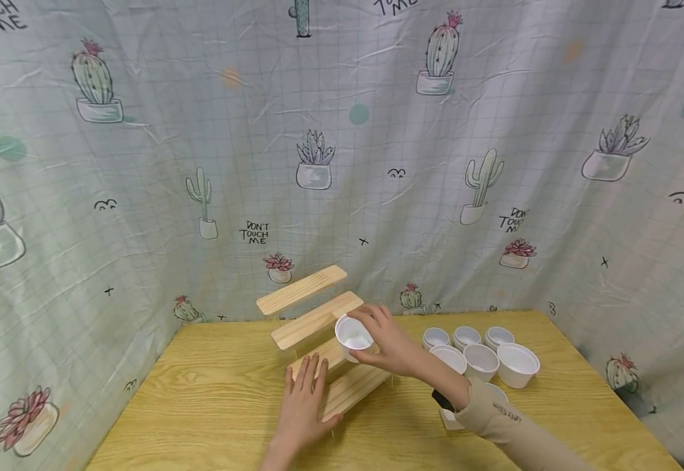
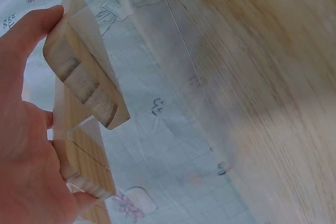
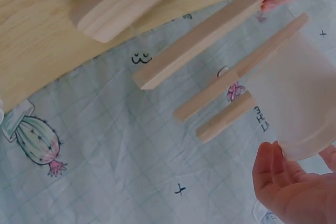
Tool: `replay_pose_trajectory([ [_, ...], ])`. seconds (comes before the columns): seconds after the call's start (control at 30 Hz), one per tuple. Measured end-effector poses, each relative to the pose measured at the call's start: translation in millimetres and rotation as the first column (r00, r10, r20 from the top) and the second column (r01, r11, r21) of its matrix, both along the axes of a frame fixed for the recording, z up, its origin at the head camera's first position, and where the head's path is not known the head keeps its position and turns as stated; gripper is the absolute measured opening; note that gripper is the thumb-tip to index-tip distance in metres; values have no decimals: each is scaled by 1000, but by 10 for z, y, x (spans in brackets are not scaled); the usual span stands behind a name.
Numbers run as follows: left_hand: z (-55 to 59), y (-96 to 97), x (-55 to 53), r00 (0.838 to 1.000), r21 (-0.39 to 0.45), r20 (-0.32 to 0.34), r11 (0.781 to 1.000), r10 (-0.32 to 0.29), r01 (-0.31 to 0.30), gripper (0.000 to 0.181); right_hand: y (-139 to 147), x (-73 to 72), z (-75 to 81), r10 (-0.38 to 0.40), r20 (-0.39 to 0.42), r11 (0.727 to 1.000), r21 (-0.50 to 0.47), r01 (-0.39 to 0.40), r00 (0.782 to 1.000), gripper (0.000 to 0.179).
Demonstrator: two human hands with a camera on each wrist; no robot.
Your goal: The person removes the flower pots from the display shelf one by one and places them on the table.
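A stepped stand of several pale wooden boards (image 1: 318, 320) with clear side panels stands in the middle of the table. My left hand (image 1: 303, 409) rests against its left end, fingers spread over the second-lowest board and thumb on the lowest board (image 1: 356, 392). In the left wrist view, the thumb touches one board end (image 2: 86, 77) while other fingers lie along the board behind it. Above the stand's right side, my right hand (image 1: 392, 343) pinches a white plastic tub (image 1: 350, 332) by its rim. The tub (image 3: 296, 95) hangs in front of the boards in the right wrist view, its mouth tilted.
To the right, several white tubs (image 1: 517, 365) stand grouped in rows on the wooden table (image 1: 201, 392). Another white container (image 1: 452, 420) is partly hidden behind my right forearm. A cactus-print curtain (image 1: 342, 216) surrounds the table's back and sides.
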State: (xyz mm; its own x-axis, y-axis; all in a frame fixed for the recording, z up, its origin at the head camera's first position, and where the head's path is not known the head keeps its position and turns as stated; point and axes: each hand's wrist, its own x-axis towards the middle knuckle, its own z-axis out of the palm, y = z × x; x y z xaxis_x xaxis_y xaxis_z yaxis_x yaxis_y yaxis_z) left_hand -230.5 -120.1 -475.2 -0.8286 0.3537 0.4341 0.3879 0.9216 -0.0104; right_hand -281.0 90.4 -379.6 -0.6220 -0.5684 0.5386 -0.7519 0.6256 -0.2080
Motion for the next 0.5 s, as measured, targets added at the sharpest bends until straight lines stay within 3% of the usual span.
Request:
replay_pose_trajectory([
  [0.5, -29, 6, 1, 999, 22, -39, 1000, -1, 1, 100, 420, 298, -217, -75, 7, 997, 34, 74, 997, 60],
])
